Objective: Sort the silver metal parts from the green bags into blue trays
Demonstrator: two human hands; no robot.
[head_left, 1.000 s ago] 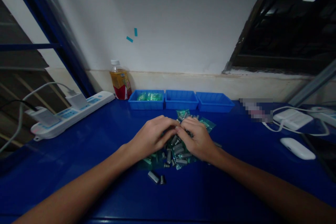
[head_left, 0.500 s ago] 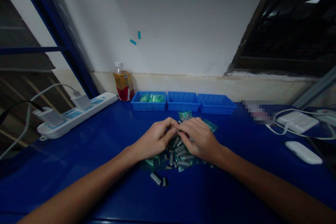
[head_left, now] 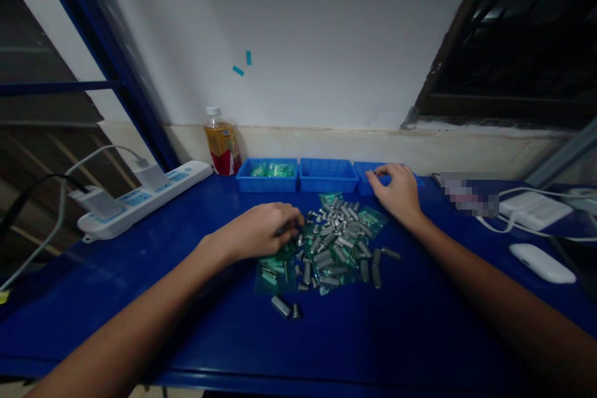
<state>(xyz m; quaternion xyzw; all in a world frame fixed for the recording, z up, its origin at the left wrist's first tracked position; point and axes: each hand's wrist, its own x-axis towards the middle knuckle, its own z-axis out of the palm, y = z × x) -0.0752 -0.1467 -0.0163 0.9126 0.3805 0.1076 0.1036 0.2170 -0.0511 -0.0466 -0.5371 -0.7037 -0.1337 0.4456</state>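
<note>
My left hand (head_left: pixel 268 230) hovers at the left edge of a pile of small metal parts, its fingers curled and its thumb apart from them. I see nothing held in it. Close to its fingertips lie short metal screws (head_left: pixel 300 240). Grey metal standoffs (head_left: pixel 340 253) are heaped to the right, on green clear plastic bags (head_left: pixel 270 275). My right hand (head_left: pixel 398 193) is over the right blue bin (head_left: pixel 364 185), thumb and fingers closed together. Whatever is at those fingertips is too small to name. One standoff (head_left: pixel 280 306) and a screw (head_left: pixel 296 311) lie apart in front.
A middle blue bin (head_left: pixel 328 184) and a left blue bin (head_left: pixel 267 183) with green packets stand along the wall. Left are a drink bottle (head_left: pixel 222 146) and a white power strip (head_left: pixel 140 202). A white case (head_left: pixel 541 263) and a charger (head_left: pixel 529 210) with cables lie right.
My hands were together over the pile and have parted. The right went away and right to the right bin; the left shifted slightly left. More of the pile shows.
</note>
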